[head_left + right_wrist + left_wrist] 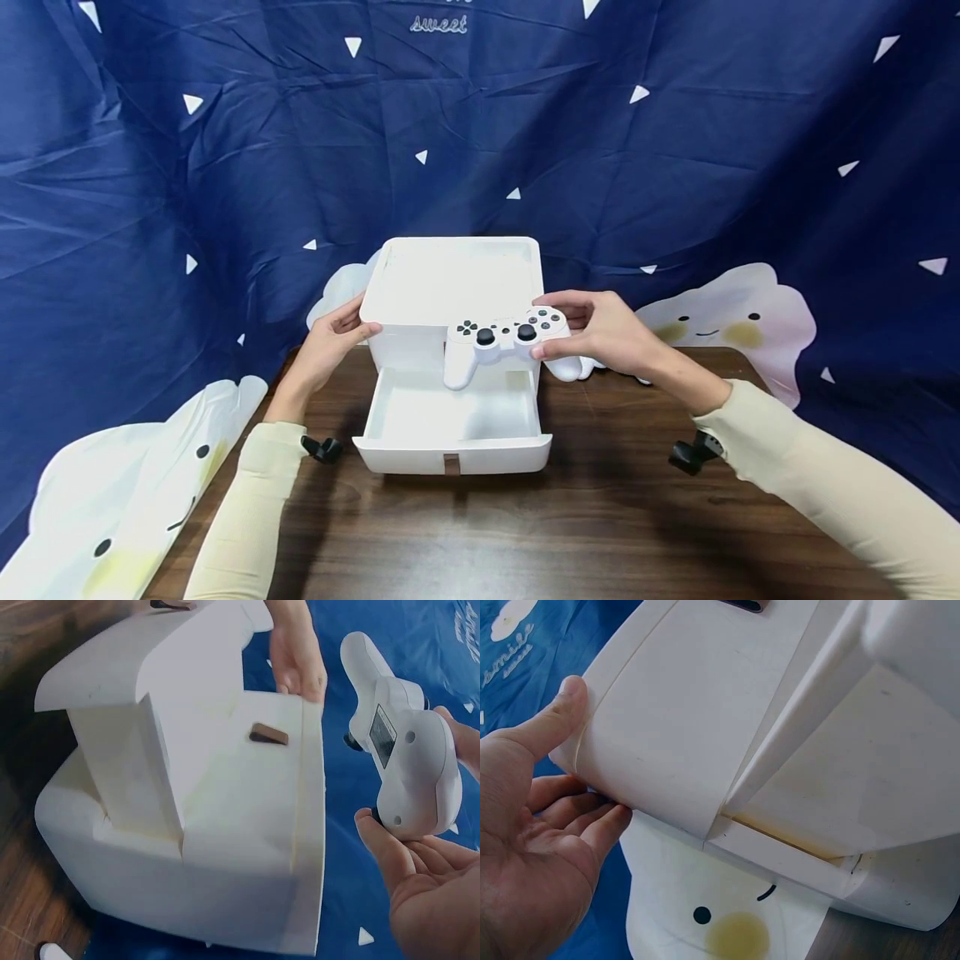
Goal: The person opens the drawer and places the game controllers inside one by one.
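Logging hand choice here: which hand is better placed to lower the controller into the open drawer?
Likely the right hand: it grips the controller above the drawer, while the left hand holds the cabinet's front corner.

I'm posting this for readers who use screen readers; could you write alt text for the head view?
A person's right hand holds up a white game controller at a white desktop cabinet, whose lower drawer stands open. The left hand touches the cabinet's left side. The cabinet stands on a dark wooden table before a blue backdrop dotted with white triangles.
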{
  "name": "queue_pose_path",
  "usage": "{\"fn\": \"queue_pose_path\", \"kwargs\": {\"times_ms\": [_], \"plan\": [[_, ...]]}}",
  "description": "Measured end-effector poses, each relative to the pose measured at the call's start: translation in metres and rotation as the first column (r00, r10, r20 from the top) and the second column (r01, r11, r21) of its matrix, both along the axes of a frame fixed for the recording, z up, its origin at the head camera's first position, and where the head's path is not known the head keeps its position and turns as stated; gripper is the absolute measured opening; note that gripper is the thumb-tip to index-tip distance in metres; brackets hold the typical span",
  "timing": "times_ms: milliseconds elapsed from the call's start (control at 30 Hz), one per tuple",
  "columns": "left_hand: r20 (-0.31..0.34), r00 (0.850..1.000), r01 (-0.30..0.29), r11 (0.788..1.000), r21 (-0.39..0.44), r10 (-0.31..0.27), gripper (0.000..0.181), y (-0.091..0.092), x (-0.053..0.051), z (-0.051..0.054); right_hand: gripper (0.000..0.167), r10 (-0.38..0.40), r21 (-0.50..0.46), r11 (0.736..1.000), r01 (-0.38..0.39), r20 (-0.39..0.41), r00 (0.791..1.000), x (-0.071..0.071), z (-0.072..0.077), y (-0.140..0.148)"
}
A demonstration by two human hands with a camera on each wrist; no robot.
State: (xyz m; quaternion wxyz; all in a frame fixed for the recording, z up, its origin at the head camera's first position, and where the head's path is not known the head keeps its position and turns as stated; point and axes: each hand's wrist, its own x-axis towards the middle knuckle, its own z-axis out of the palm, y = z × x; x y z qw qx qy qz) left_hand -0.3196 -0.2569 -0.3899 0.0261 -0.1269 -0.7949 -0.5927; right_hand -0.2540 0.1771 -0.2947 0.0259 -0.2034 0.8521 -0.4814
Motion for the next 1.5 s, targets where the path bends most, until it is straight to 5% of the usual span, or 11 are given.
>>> {"fn": "queue_pose_path", "kwargs": {"times_ms": [867, 1133, 1500], "plan": [[-0.002, 1.0, 0.001, 1.0, 0.03, -0.001, 0.076, 0.001, -0.002, -0.001, 0.066, 0.073, 0.222, 0.973, -0.065, -0.031, 0.997, -0.006, -0.008, -0.077], [-0.003, 1.0, 0.0, 0.999, 0.033, 0.0, 0.076, 0.001, -0.002, -0.002, 0.074, 0.067, 0.373, 0.927, -0.035, -0.072, 0.995, -0.01, -0.013, -0.097], [0.005, 1.0, -0.005, 1.0, 0.026, 0.005, 0.078, 0.001, -0.002, -0.002, 0.072, 0.105, 0.451, 0.891, -0.061, -0.075, 0.992, -0.016, -0.022, -0.118]]}}
